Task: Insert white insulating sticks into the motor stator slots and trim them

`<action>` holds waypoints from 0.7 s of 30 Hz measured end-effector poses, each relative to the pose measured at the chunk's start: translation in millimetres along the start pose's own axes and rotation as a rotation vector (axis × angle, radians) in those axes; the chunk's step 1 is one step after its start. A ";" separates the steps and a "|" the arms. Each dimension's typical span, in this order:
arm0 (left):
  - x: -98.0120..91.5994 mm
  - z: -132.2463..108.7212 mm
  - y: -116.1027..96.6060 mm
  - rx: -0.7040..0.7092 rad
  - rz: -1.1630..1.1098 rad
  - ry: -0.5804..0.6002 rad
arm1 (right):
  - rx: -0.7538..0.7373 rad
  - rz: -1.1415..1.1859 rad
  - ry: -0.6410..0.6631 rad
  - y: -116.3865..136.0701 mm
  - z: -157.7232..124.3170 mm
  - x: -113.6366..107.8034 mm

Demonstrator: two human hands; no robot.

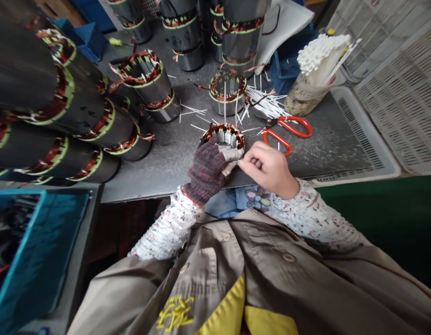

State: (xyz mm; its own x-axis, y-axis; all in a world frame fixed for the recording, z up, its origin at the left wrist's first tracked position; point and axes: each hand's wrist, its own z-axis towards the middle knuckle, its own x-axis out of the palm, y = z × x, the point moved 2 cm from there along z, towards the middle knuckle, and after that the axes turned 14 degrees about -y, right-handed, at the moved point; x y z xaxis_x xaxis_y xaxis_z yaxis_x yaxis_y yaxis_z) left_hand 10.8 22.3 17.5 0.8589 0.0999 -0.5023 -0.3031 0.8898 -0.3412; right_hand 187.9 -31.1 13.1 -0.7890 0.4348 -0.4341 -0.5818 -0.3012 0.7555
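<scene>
A motor stator (232,135) with copper windings stands at the table's front edge. My left hand (210,163), in a dark knitted glove with pale wrapped fingertips, curls round its near side and grips it. My bare right hand (267,167) is pinched closed at the stator's right front rim, close to my left fingertips. What lies between its fingers is too small to make out. Right behind stands another stator (227,95) with white strips poking up from it. Scissors with red handles (288,132) lie just beyond my right hand.
Loose white strips (267,102) are scattered behind the scissors. A holder (308,95) packed with white sticks stands at the right, by a white plastic basket (389,149). Stacked stators (89,116) crowd the left, more (183,32) the back. A blue bin (288,65) sits behind.
</scene>
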 end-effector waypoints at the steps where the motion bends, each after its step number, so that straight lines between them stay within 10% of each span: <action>1: -0.2 1.0 -1.4 0.012 0.005 -0.003 | -0.001 -0.008 0.049 4.0 1.5 -3.3; 7: -0.1 6.2 -5.5 -0.075 0.045 0.006 | 0.099 0.410 0.122 22.3 11.8 -36.7; 12: 2.2 4.5 -2.4 -0.080 -0.009 -0.071 | 0.471 0.743 0.322 18.9 -0.8 -41.6; 21: 3.8 -3.7 -2.7 -0.124 0.083 0.030 | 0.639 0.866 -0.106 26.8 52.5 15.4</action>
State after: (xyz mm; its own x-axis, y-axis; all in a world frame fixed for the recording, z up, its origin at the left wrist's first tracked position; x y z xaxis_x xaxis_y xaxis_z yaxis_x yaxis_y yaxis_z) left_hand 13.4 18.6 13.6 0.8166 0.1563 -0.5557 -0.4231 0.8169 -0.3919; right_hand 170.6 12.1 52.5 -0.8436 0.3676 0.3916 0.3999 -0.0567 0.9148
